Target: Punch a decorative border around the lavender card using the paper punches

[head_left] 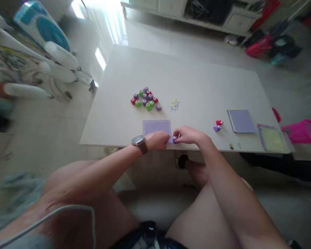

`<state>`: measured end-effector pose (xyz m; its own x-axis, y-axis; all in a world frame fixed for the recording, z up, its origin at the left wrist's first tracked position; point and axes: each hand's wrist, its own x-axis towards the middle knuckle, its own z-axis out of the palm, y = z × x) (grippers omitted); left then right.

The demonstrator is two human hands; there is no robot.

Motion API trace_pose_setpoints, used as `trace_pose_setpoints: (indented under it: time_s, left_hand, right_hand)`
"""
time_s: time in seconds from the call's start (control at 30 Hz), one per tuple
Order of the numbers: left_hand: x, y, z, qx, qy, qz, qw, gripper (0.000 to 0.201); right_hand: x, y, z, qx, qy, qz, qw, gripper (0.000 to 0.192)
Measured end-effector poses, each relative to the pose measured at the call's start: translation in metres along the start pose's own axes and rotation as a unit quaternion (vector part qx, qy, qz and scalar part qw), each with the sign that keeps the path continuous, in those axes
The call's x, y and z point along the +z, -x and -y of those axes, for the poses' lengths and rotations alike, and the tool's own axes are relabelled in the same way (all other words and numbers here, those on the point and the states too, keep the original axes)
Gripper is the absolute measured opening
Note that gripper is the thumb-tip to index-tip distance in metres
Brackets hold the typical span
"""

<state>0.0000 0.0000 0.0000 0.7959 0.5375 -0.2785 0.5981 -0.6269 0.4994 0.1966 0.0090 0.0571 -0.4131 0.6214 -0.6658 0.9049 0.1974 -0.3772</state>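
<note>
A purple paper sheet [157, 126] with a row of small light cut-outs along its edges lies at the table's front edge. My left hand [159, 139], a watch on its wrist, is closed on the sheet's near right part. My right hand [186, 134] grips a small purple craft punch [174, 139] at the sheet's right edge, near the lower corner. The fingers partly hide the punch and that corner. Beyond the sheet lies a scatter of tiny yellow and purple paper bits [174, 104].
Several purple, green and red craft punches [145, 98] cluster at the table's left middle. A red punch [219, 122] and a purple punch [217, 128] sit right of my hand. Farther right are a purple paper stack [241, 121] and yellowish bordered sheets [272, 138] by the table's edge.
</note>
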Motion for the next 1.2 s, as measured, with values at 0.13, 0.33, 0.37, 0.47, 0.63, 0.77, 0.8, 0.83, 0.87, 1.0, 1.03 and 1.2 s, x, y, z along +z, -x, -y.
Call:
trace_pose_setpoints:
  time_s: [0.13,0.33,0.37,0.47,0.63,0.77,0.8,0.83,0.87,1.0,1.03,1.2]
  left_hand:
    - [-0.0022,0.0024,-0.0015,-0.011,0.002,0.008,1.000,0.018]
    - [-0.0038,0.0037,-0.0019,-0.010,0.002,0.007,1.000,0.020]
    - [-0.0037,0.0036,-0.0018,-0.010,0.003,0.008,1.000,0.021]
    - [-0.0031,0.0029,-0.0013,-0.009,0.003,0.012,1.000,0.022]
    - [-0.0031,0.0027,-0.0009,-0.011,0.004,0.008,1.000,0.022]
    - [-0.0044,0.0035,-0.0017,-0.012,0.002,0.007,1.000,0.021]
    - [-0.0046,0.0037,-0.0020,-0.012,0.001,0.008,1.000,0.021]
    - [-0.0046,0.0038,-0.0022,-0.013,0.001,0.008,1.000,0.021]
    - [-0.0045,0.0038,-0.0025,-0.014,0.001,0.008,1.000,0.022]
    - [-0.0033,0.0034,-0.0025,-0.013,-0.002,0.005,1.000,0.020]
    - [-0.0030,0.0033,-0.0023,-0.012,-0.001,0.004,1.000,0.020]
    - [-0.0026,0.0035,-0.0020,-0.008,0.004,-0.002,1.000,0.019]
  right_hand:
    - [0.0013,-0.0021,-0.0025,0.002,-0.006,0.003,1.000,0.019]
    - [0.0021,-0.0035,-0.0063,0.007,-0.028,0.011,1.000,0.018]
    - [0.0025,-0.0037,-0.0069,0.006,-0.031,0.014,0.999,0.018]
    - [0.0036,-0.0044,-0.0084,0.000,-0.036,0.016,0.999,0.017]
    - [0.0042,-0.0056,-0.0097,-0.005,-0.032,0.015,0.999,0.015]
    - [0.0043,-0.0061,-0.0100,-0.009,-0.037,0.018,0.999,0.014]
    - [0.0043,-0.0061,-0.0098,-0.010,-0.038,0.018,0.999,0.014]
    - [0.0042,-0.0061,-0.0095,-0.011,-0.040,0.018,0.999,0.014]
    - [0.0042,-0.0061,-0.0090,-0.011,-0.041,0.018,0.999,0.014]
    - [0.0049,-0.0054,-0.0052,-0.008,-0.042,0.013,0.999,0.013]
    - [0.0054,-0.0051,-0.0041,-0.006,-0.038,0.009,0.999,0.013]
    - [0.0074,-0.0045,-0.0010,-0.003,-0.017,0.004,1.000,0.016]
